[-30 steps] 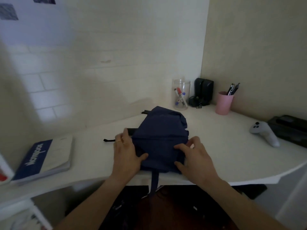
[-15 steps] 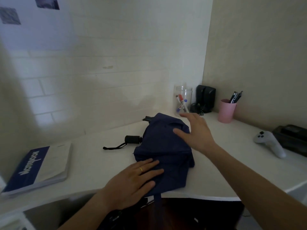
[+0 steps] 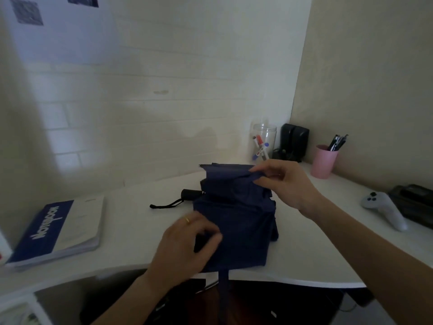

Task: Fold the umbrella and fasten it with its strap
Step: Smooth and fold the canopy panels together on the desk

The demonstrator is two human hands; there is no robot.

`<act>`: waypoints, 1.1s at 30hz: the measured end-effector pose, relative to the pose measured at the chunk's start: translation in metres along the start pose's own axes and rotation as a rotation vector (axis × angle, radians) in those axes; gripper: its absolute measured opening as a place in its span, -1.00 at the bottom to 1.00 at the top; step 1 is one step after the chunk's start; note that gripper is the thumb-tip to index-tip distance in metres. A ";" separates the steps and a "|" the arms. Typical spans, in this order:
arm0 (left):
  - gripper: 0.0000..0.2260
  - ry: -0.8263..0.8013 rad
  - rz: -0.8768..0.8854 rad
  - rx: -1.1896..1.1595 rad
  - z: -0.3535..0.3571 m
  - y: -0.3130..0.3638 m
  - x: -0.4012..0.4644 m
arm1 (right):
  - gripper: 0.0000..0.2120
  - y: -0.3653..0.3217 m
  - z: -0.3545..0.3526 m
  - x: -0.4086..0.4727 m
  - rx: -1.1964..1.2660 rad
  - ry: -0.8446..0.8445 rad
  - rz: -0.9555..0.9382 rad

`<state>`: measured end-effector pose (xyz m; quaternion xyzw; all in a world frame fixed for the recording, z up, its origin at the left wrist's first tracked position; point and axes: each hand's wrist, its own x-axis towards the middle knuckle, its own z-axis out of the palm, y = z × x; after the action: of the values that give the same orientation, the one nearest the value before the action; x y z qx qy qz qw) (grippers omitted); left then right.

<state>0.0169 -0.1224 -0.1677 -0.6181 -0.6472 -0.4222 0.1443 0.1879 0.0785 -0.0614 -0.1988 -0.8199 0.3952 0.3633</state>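
Hands pinch umbrella (image 3: 236,214) fabric; left (image 3: 187,245) blurred, right (image 3: 283,181) raised.

There is a single view, from a wide-angle camera worn on the person's head. It looks forward and down onto a white desk (image 3: 304,254) set in a room corner, close enough that both forearms enter from the lower edge. The navy umbrella (image 3: 236,219) lies at the middle of the frame. Left of the umbrella, a notebook (image 3: 58,228) sits near the frame's edge; right of the umbrella, a white game controller (image 3: 384,208). Behind the umbrella the brick wall fills the upper half, its lines bowed by the lens.
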 end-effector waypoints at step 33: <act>-0.68 0.035 -0.918 -0.983 -0.016 0.026 0.084 | -0.83 0.025 -0.010 -0.045 0.222 -0.052 0.413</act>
<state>0.0191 -0.0803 -0.0889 -0.2672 -0.5746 -0.6960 -0.3377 0.2264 0.0709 -0.0964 -0.3108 -0.7226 0.5537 0.2731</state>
